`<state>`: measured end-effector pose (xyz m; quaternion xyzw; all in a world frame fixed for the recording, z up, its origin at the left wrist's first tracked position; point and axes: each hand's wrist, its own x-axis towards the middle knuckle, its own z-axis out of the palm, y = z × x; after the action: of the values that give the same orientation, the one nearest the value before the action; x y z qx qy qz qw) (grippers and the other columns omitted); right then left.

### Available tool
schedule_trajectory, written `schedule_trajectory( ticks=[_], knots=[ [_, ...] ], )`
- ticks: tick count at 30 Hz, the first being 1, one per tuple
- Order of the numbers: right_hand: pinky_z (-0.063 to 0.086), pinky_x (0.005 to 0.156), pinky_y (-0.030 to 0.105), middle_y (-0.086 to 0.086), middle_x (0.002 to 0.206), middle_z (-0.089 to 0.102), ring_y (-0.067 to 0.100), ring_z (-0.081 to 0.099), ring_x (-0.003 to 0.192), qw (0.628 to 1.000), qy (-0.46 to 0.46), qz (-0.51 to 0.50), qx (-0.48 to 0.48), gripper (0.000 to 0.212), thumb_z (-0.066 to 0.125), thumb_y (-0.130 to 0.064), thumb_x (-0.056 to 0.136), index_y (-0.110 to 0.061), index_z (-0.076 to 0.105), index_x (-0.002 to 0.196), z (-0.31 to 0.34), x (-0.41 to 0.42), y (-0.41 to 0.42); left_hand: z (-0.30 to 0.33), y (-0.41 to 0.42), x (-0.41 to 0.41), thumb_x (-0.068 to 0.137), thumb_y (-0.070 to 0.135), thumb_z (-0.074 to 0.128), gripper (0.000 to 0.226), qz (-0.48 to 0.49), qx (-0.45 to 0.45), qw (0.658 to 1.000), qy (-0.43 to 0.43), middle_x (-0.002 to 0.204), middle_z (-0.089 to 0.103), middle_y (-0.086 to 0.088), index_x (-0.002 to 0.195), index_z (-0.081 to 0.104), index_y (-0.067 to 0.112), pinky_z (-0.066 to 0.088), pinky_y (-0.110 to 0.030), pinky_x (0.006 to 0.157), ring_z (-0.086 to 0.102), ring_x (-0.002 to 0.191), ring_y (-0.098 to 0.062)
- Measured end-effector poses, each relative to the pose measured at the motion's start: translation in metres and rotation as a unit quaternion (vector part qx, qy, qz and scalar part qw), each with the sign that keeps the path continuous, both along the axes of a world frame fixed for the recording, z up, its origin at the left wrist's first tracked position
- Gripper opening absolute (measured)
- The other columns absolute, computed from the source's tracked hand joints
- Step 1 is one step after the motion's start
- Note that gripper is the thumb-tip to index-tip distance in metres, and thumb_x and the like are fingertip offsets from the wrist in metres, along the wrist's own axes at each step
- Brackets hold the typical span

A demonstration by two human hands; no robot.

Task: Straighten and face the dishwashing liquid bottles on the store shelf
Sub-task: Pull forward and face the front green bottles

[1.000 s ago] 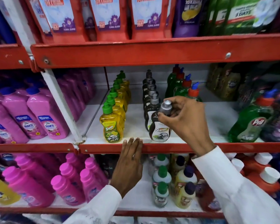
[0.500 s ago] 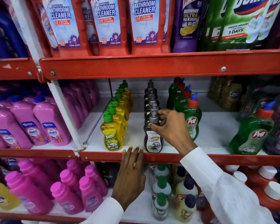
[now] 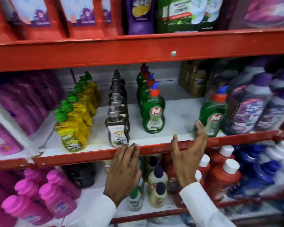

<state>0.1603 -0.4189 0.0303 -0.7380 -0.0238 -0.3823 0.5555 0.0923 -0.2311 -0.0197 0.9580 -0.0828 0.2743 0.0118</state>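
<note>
Your left hand (image 3: 123, 167) lies flat, fingers together and extended, with its fingertips (image 3: 133, 145) on the red metal front lip of the middle shelf (image 3: 72, 158), gripping nothing. Your right hand (image 3: 187, 154) is open and cupped, thumb spread from the fingers, empty; its fingertips (image 3: 199, 126) reach beside the lower left of the lone green dishwashing liquid bottle with red cap and blue nozzle (image 3: 213, 115), which leans left at the shelf's right end. Whether they touch it cannot be told.

On the white shelf board stand three files of bottles running front to back: a row of yellow bottles with green caps (image 3: 72, 125) at left, a row of dark bottles with grey caps (image 3: 117, 122) in the middle, and a row of green bottles with red caps (image 3: 152, 112) to their right. The front labels face outward; motion blur hides finer detail.
</note>
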Motion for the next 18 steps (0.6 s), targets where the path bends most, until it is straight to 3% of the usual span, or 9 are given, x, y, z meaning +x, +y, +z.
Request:
schedule_trajectory(
  ticks=[3,6,12,18],
  knots=[
    [0.019,0.119,0.018,0.013,0.157,0.029,0.022,0.027,0.146,0.998,0.03,-0.051,0.025,0.084,0.077,-0.016,0.081,-0.008,0.027,0.148,0.003,0.02,-0.02,-0.002,-0.008,0.007,0.081,0.034,0.05,0.068,-0.001,0.0,1.0,0.006,0.136,0.056,-0.019,0.14,0.046,0.003,0.031,-0.052,0.11,0.048,0.128,-0.039],
    [0.022,0.122,0.035,0.016,0.159,0.026,0.029,0.025,0.147,0.994,0.066,-0.09,0.02,0.093,0.077,-0.03,0.081,-0.008,0.02,0.151,0.006,0.043,-0.039,-0.001,-0.01,0.007,0.08,0.034,0.051,0.069,0.004,0.0,1.0,0.017,0.136,0.054,-0.019,0.141,0.046,0.003,0.031,-0.053,0.111,0.046,0.129,-0.038],
    [0.04,0.109,0.044,0.018,0.14,0.051,0.033,0.048,0.129,0.99,0.085,-0.106,0.028,0.083,0.079,-0.036,0.075,-0.005,0.038,0.141,0.015,0.062,-0.059,0.003,-0.009,0.004,0.081,0.034,0.05,0.067,0.005,0.003,1.0,0.027,0.137,0.054,-0.018,0.141,0.045,0.004,0.03,-0.052,0.112,0.043,0.131,-0.035],
    [0.042,0.1,0.038,0.014,0.128,0.057,0.03,0.052,0.118,0.995,0.086,-0.055,-0.004,0.082,0.083,-0.041,0.069,-0.008,0.044,0.132,0.021,0.046,-0.032,0.006,-0.008,0.002,0.083,0.033,0.05,0.067,0.009,-0.005,0.999,0.037,0.138,0.053,-0.015,0.144,0.043,0.007,0.029,-0.047,0.114,0.042,0.132,-0.033]
  ],
)
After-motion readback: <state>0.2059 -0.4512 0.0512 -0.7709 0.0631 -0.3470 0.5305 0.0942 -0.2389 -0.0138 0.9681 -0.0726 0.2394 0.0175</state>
